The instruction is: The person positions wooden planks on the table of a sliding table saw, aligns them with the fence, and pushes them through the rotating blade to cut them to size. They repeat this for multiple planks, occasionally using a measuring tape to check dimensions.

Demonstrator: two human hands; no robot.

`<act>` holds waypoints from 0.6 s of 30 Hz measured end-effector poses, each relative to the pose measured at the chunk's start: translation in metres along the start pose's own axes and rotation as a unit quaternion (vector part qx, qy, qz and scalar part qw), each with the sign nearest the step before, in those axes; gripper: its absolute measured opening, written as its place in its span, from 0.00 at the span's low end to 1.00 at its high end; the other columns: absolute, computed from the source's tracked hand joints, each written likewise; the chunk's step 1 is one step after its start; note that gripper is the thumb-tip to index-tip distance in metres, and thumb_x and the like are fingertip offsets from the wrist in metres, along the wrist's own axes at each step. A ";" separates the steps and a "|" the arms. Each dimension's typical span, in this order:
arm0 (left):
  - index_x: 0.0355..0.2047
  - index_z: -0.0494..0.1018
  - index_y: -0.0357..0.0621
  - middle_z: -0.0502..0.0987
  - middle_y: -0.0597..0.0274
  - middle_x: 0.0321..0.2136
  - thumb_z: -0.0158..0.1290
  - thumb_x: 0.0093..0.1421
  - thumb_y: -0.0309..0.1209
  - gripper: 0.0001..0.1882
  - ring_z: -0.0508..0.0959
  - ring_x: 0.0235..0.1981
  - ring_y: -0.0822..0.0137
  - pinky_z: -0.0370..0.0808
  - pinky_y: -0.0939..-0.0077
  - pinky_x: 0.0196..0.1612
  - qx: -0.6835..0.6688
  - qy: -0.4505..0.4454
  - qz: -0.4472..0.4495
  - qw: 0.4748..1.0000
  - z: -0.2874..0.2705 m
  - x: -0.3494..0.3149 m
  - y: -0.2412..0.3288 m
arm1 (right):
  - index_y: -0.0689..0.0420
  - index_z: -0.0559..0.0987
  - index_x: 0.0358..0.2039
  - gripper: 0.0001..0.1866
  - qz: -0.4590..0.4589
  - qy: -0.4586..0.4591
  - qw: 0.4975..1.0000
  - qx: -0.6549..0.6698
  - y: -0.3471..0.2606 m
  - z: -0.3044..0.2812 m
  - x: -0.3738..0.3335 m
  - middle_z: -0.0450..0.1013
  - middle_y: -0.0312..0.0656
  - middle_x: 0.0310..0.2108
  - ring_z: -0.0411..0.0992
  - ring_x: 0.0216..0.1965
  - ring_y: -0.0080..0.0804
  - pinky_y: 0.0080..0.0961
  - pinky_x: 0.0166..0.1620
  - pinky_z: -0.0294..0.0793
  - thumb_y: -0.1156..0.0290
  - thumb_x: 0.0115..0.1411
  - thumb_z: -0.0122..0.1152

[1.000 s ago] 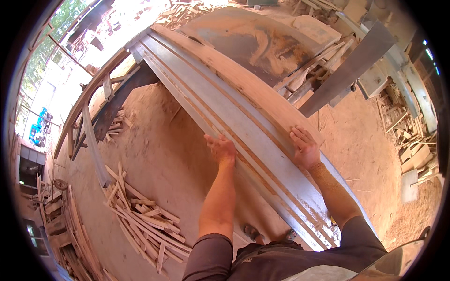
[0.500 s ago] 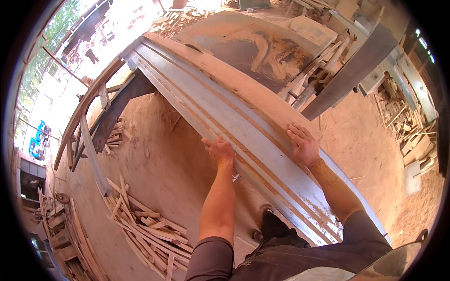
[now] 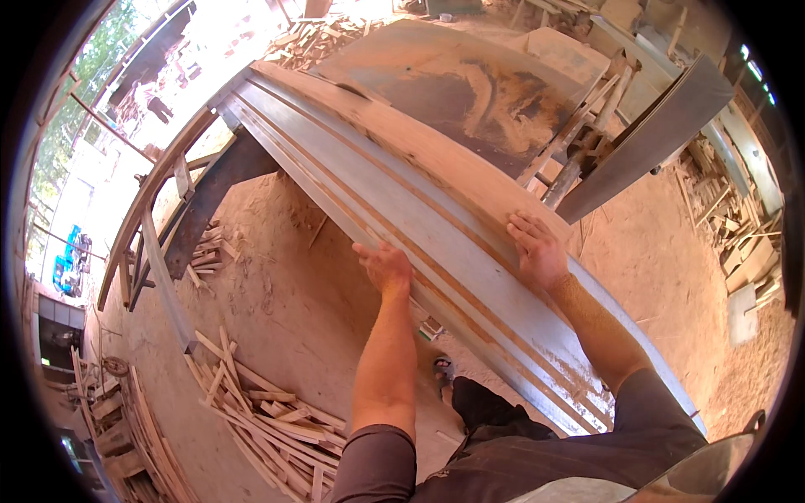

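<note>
A long light-brown wooden plank (image 3: 402,138) lies along the far side of a grey metal machine table (image 3: 419,220). My right hand (image 3: 537,249) rests on the plank's near end, fingers laid out over the wood and the palm toward the metal. Along the table's near edge, my left hand (image 3: 387,267) touches the surface with its fingers apart, not on the plank. Brown strips run lengthwise down the table between the two hands. Beside the plank's far part a dark curved piece (image 3: 342,86) shows; its kind is unclear.
Beyond the plank stands a broad dark panel (image 3: 436,80) dusted with sawdust. A grey metal slab (image 3: 650,138) juts in at the right. Loose wood sticks (image 3: 268,411) are piled on the floor at the lower left. A curved frame (image 3: 159,180) extends from the table's far left.
The view has shifted slightly. Both hands stay at the same surfaces and appear a little farther forward. My foot beneath the table has stepped forward and left.
</note>
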State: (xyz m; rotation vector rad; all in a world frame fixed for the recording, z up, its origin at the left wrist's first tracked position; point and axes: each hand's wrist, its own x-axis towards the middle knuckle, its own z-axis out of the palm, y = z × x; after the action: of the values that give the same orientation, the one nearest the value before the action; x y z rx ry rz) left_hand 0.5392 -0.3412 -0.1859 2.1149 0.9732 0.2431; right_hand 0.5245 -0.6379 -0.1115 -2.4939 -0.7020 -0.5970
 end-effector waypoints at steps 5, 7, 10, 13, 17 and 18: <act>0.70 0.41 0.32 0.62 0.26 0.60 0.40 0.70 0.40 0.37 0.72 0.56 0.33 0.71 0.47 0.58 0.000 0.014 -0.001 1.000 -0.001 0.033 0.002 | 0.64 0.81 0.46 0.20 0.002 -0.008 1.000 -0.004 0.001 0.023 0.022 0.77 0.48 0.54 0.70 0.61 0.47 0.39 0.63 0.70 0.86 0.51 0.55; 0.70 0.41 0.31 0.62 0.27 0.60 0.39 0.70 0.40 0.37 0.71 0.56 0.33 0.71 0.47 0.58 0.004 0.010 -0.002 1.000 -0.005 0.046 0.003 | 0.64 0.81 0.46 0.20 0.008 -0.009 1.000 -0.008 -0.007 0.029 0.033 0.76 0.47 0.54 0.69 0.61 0.47 0.39 0.63 0.70 0.86 0.52 0.54; 0.70 0.40 0.31 0.61 0.27 0.60 0.39 0.70 0.40 0.37 0.71 0.56 0.33 0.71 0.47 0.58 0.011 0.005 0.001 1.000 -0.011 0.069 0.005 | 0.64 0.81 0.46 0.20 0.013 -0.011 1.000 -0.008 -0.014 0.040 0.051 0.76 0.46 0.55 0.69 0.62 0.46 0.38 0.63 0.69 0.86 0.52 0.53; 0.71 0.39 0.31 0.61 0.28 0.61 0.38 0.70 0.40 0.37 0.71 0.56 0.34 0.71 0.48 0.59 0.019 -0.002 0.001 1.000 -0.014 0.088 0.008 | 0.63 0.81 0.47 0.21 0.020 -0.012 1.000 0.007 -0.016 0.052 0.067 0.76 0.46 0.55 0.68 0.62 0.45 0.38 0.64 0.69 0.86 0.52 0.53; 0.71 0.38 0.31 0.61 0.29 0.61 0.37 0.71 0.41 0.38 0.70 0.58 0.35 0.69 0.48 0.61 0.011 -0.027 -0.014 0.999 -0.024 0.110 0.019 | 0.63 0.81 0.48 0.22 0.017 -0.017 1.000 0.005 -0.014 0.072 0.086 0.76 0.45 0.55 0.68 0.63 0.43 0.37 0.65 0.68 0.85 0.51 0.53; 0.71 0.38 0.31 0.61 0.29 0.61 0.37 0.71 0.41 0.38 0.70 0.58 0.35 0.69 0.48 0.61 0.006 -0.031 -0.018 0.999 -0.026 0.116 0.021 | 0.61 0.81 0.47 0.20 0.016 -0.015 1.000 -0.006 -0.015 0.076 0.091 0.76 0.44 0.55 0.69 0.62 0.42 0.37 0.64 0.70 0.84 0.53 0.56</act>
State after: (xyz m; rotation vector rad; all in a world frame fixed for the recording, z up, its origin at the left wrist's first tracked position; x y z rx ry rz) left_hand 0.6192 -0.2520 -0.1692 2.1005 0.9780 0.1525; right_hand 0.6074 -0.5520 -0.1198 -2.5250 -0.6686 -0.5557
